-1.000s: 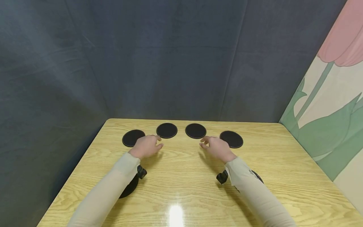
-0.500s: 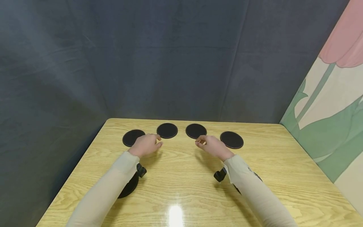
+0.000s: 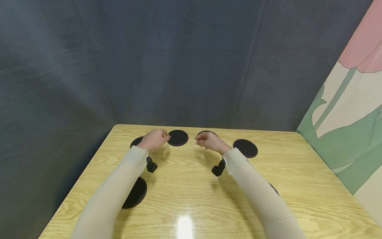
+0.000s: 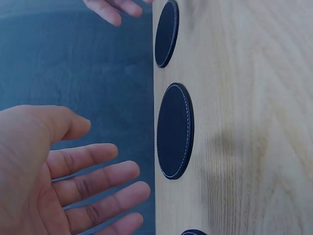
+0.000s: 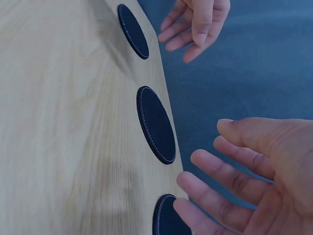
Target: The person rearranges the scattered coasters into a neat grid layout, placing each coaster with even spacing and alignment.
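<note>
My left hand (image 3: pixel 156 138) hovers over the table's far left part, between a black round coaster (image 3: pixel 135 141) that it partly hides and a second coaster (image 3: pixel 178 137). In the left wrist view its fingers (image 4: pixel 105 177) are loosely spread and hold nothing. Across from it, my right hand (image 3: pixel 211 141) hangs above the table and covers most of a third coaster (image 3: pixel 206 132). Its fingers (image 5: pixel 225 183) are relaxed and bare in the right wrist view, the thumb apart from them. Light stitching runs round the rim of a coaster (image 5: pixel 156 125) there.
Another coaster (image 3: pixel 245 148) lies right of my right hand. Nearer me, one coaster (image 3: pixel 135 194) sits beside my left forearm, and my right sleeve mostly hides another (image 3: pixel 273 188). A dark curtain (image 3: pixel 179 66) stands behind the wooden table (image 3: pixel 185 182); a flower-patterned wall (image 3: pixel 343 132) is at right.
Both hands have lifted and moved farther from me. My right hand has also come left, toward my left hand. The coasters have stayed in place.
</note>
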Demonstrator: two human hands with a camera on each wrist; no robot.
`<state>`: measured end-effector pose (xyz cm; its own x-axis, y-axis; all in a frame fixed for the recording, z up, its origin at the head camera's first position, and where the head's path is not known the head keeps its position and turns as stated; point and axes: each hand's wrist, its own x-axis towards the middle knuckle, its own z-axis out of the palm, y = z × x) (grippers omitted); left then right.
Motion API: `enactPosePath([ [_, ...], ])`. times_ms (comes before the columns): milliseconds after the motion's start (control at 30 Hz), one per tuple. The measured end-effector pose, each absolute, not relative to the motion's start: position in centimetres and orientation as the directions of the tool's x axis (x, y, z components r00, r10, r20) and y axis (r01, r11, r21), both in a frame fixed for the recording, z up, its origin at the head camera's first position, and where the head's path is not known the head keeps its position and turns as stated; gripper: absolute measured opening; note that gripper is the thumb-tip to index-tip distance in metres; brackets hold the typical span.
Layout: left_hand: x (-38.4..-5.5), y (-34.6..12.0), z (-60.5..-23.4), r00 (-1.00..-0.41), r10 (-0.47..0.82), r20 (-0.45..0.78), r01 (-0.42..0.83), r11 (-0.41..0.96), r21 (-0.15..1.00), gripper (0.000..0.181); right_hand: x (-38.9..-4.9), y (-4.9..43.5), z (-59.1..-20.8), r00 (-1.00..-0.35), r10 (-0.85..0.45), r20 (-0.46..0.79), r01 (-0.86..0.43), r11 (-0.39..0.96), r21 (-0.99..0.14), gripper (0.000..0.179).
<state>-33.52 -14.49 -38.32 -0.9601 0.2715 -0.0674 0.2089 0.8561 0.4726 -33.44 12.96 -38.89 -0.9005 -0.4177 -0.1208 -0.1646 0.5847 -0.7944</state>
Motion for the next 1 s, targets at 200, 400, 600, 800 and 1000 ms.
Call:
enactPosePath([
  [200,-35.4,-14.8,-38.6,-0.972,0.226,-0.063,0.153,0.813,0.562,0.037,-35.5,11.4,-39.1,-0.901,-0.391,-0.19,-0.001,0.439,-0.898,0.043],
  [400,-36.1,-15.1,-39.3,-0.984,0.177,-0.029,0.117,0.757,0.642,0.042,-36.7,9.7,-40.0,-0.908,-0.354,-0.226,0.118,0.301,-0.946,0.047],
  [600,-36.5,-15.1,-40.4,-0.993,0.114,-0.03,0.06,0.709,0.703,0.044,-37.0,8.3,-40.9,-0.918,-0.314,-0.24,0.186,0.192,-0.964,0.051],
  [800,-36.4,-14.3,-41.7,-0.995,0.056,-0.084,-0.036,0.579,0.815,0.044,-36.9,7.8,-42.0,-0.944,-0.243,-0.223,0.176,0.202,-0.964,0.053],
  [1000,-36.4,-13.6,-43.4,-0.98,-0.025,-0.195,-0.186,0.438,0.879,0.047,-36.8,7.7,-43.0,-0.951,-0.192,-0.242,0.213,0.158,-0.964,0.055],
])
